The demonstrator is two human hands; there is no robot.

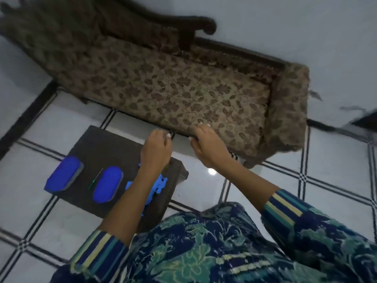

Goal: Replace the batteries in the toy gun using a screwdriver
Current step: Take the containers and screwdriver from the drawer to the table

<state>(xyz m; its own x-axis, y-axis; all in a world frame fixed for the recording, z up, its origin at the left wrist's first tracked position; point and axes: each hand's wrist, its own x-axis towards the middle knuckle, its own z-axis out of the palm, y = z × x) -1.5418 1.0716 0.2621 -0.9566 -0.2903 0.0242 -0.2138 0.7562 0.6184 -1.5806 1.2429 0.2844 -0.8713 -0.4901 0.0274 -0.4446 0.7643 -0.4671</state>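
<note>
Your left hand (156, 149) and right hand (206, 146) hover with fingers loosely curled, holding nothing, the right fingertips (202, 126) touching the sofa (183, 88) edge. The toy gun (157, 185) lies on the table (106, 144) below your left wrist; the screwdriver (95, 179) lies further left, between two blue pads (107, 183).

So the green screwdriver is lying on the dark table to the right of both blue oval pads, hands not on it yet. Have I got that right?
Not quite. In the head view the green screwdriver lies between the two blue oval pads on the dark table, not to the right of both. The rest holds: neither the left hand nor the right hand touches it.
</note>
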